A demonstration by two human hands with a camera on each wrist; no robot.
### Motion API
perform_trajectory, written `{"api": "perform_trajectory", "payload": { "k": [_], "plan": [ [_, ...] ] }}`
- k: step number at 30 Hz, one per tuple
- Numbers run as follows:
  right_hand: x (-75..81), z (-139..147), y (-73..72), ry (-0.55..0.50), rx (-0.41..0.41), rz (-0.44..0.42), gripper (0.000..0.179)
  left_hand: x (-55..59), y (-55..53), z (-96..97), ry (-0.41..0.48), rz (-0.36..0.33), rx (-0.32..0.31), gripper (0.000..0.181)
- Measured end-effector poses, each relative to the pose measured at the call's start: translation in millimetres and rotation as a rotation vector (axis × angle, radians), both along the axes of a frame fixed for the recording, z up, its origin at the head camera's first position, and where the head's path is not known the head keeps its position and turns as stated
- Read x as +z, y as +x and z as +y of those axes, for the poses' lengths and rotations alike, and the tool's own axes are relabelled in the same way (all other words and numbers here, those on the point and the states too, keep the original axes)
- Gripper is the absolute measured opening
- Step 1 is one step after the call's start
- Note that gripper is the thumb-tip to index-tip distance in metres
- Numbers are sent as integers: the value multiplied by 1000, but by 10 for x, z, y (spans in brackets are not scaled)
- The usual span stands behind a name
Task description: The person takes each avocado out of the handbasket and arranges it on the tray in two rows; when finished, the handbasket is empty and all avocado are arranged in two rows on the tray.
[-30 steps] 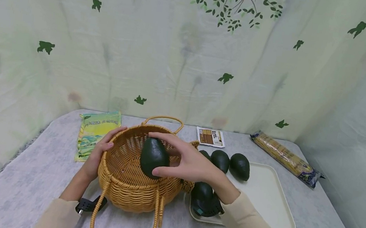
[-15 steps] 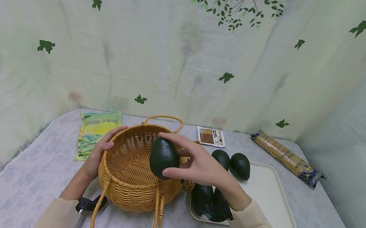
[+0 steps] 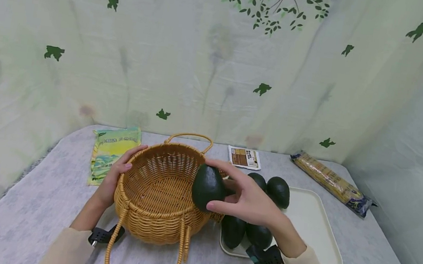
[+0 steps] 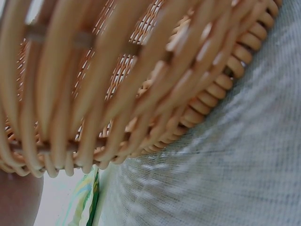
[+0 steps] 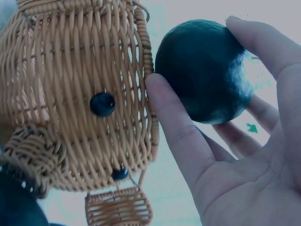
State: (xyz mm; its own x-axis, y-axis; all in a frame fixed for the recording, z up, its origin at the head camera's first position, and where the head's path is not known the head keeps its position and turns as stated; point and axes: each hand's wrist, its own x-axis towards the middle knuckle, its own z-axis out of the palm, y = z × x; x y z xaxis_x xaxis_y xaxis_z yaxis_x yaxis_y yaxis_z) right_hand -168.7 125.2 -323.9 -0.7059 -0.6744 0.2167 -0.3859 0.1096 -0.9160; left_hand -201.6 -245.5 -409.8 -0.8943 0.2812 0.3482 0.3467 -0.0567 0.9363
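Observation:
My right hand [image 3: 243, 196] pinches a dark green avocado [image 3: 208, 188] between thumb and fingers, up at the right rim of a round wicker basket [image 3: 154, 225]. In the right wrist view the avocado [image 5: 202, 70] sits beside the rim, and the basket's [image 5: 70, 70] side shows dark bead eyes. My left hand [image 3: 114, 177] grips the basket's left rim, its thumb over the edge. Several more avocados [image 3: 233, 231] lie on a cream tray [image 3: 312, 226] to the right, partly behind my right hand and wrist. The left wrist view shows mostly basket weave [image 4: 117, 84] close up.
A green and yellow packet [image 3: 115, 149] lies behind the basket at left. At the back are a small white and brown sachet [image 3: 244, 158] and a long pack of noodles [image 3: 329, 182]. Looped handles [image 3: 191, 136] stand off the basket's back and front. A leaf-patterned curtain surrounds the table.
My right hand has moved right with the avocado, from over the basket's opening to its right rim. The left hand and basket have stayed put.

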Motion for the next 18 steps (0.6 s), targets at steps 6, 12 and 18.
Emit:
{"api": "perform_trajectory", "payload": {
  "k": [6, 12, 18],
  "plan": [
    [-34, 148, 43, 1, -43, -11, 81, -6, -6, -6, 1, 2, 0, 57],
    [-66, 266, 68, 9, -64, 15, 79, -7, -3, -11, -1, -4, 7, 57],
    [-96, 409, 113, 21, -84, 19, 77, 2, -1, -6, -9, 1, 12, 57]
  ]
}}
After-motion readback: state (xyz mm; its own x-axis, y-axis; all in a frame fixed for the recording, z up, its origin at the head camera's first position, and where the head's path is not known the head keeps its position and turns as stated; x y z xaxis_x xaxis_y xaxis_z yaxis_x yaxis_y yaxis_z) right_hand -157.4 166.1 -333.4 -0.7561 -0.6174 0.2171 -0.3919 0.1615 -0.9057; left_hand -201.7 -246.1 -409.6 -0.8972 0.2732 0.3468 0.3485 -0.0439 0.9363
